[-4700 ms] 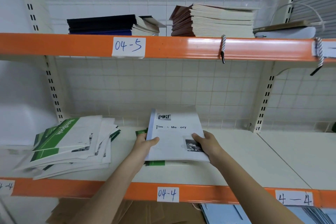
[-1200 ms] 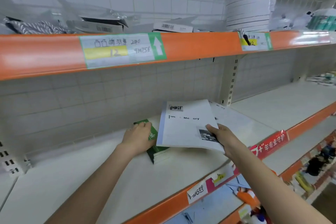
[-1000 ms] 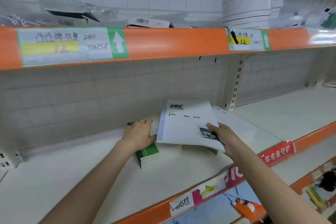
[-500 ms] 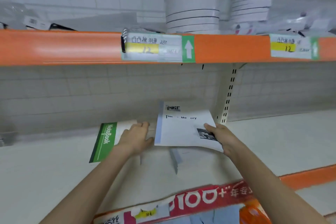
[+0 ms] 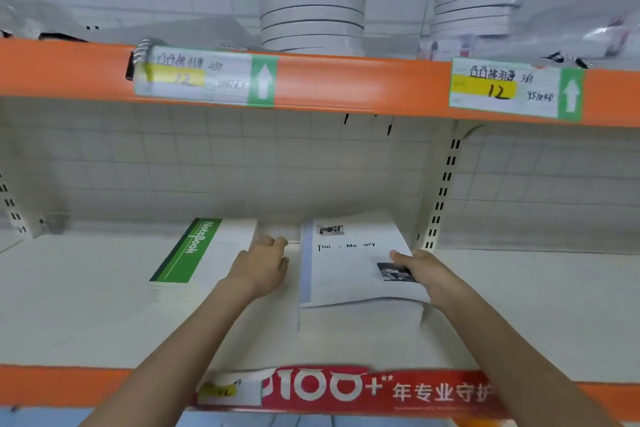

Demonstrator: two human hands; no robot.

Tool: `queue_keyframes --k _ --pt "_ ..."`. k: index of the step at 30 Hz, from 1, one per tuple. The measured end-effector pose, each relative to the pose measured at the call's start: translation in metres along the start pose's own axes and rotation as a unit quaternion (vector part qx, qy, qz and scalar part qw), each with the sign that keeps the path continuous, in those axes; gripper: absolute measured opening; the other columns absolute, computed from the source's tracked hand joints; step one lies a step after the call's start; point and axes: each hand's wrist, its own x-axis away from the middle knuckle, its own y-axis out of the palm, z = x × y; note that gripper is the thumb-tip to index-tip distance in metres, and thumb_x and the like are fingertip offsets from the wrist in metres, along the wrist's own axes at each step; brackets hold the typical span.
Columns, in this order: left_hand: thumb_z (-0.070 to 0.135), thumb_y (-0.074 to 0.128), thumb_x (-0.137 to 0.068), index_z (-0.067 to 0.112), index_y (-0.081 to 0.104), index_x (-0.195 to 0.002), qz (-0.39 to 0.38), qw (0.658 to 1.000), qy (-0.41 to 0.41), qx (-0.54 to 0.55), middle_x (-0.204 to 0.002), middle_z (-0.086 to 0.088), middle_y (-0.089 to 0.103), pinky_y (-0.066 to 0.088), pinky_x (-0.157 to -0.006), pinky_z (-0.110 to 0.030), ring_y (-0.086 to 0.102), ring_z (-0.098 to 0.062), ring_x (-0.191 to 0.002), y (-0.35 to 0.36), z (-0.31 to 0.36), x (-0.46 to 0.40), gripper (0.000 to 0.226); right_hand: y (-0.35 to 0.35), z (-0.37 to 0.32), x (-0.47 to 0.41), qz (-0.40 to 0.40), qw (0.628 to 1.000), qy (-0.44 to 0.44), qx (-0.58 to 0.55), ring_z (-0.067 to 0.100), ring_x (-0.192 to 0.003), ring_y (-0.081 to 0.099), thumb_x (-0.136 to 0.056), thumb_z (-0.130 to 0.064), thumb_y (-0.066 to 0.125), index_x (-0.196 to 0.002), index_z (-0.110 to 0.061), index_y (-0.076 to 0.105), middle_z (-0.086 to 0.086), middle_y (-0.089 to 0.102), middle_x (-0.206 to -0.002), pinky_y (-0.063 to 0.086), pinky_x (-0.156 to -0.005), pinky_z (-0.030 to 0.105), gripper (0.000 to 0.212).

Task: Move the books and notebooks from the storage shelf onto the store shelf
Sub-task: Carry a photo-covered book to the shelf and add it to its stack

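The green notebooks (image 5: 204, 253) are being rested on by the left hand (image 5: 259, 265), fingers loosely curled; the white books (image 5: 349, 267) are being gripped by the right hand (image 5: 420, 270) on the shelf (image 5: 86, 315); both stacks are judged nearly placed.

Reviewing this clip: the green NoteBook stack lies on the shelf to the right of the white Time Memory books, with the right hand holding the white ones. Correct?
Not quite. The head view shows the green NoteBook stack to the left of the white Time Memory books, not the right. The right hand does hold the white ones.
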Motion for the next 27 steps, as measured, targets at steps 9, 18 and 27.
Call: queue_keyframes --k 9,18,27 --pt "0.024 0.031 -0.101 0.012 0.046 -0.132 -0.006 1.0 -0.01 -0.001 -0.136 -0.008 0.045 0.041 -0.093 -0.037 0.046 -0.028 -0.123 0.008 0.012 0.0 0.036 0.006 0.004 -0.032 -0.023 0.996 0.02 0.08 0.025 -0.092 0.052 -0.09 -0.042 0.059 -0.109 -0.009 0.053 0.009 0.059 -0.103 0.036 -0.076 0.03 0.038" --pt "0.032 0.028 -0.101 0.008 0.058 -0.102 -0.027 1.0 -0.009 0.009 -0.112 -0.008 0.053 0.045 -0.091 -0.042 0.053 -0.028 -0.107 0.019 0.015 -0.008 0.039 0.003 0.0 -0.036 -0.01 0.987 -0.034 0.159 0.014 -0.067 0.046 -0.086 -0.044 0.061 -0.073 -0.019 0.042 0.0 0.048 -0.075 0.032 -0.056 0.026 0.034" --pt "0.032 0.032 -0.1 0.007 0.05 -0.121 0.005 1.0 -0.02 -0.007 -0.127 -0.01 0.05 0.043 -0.093 -0.038 0.047 -0.028 -0.119 0.018 0.026 -0.015 0.037 0.002 -0.001 -0.025 0.097 0.917 -0.125 0.365 0.022 -0.076 0.051 -0.092 -0.03 0.053 -0.074 -0.011 0.051 0.009 0.05 -0.084 0.032 -0.055 0.026 0.026"
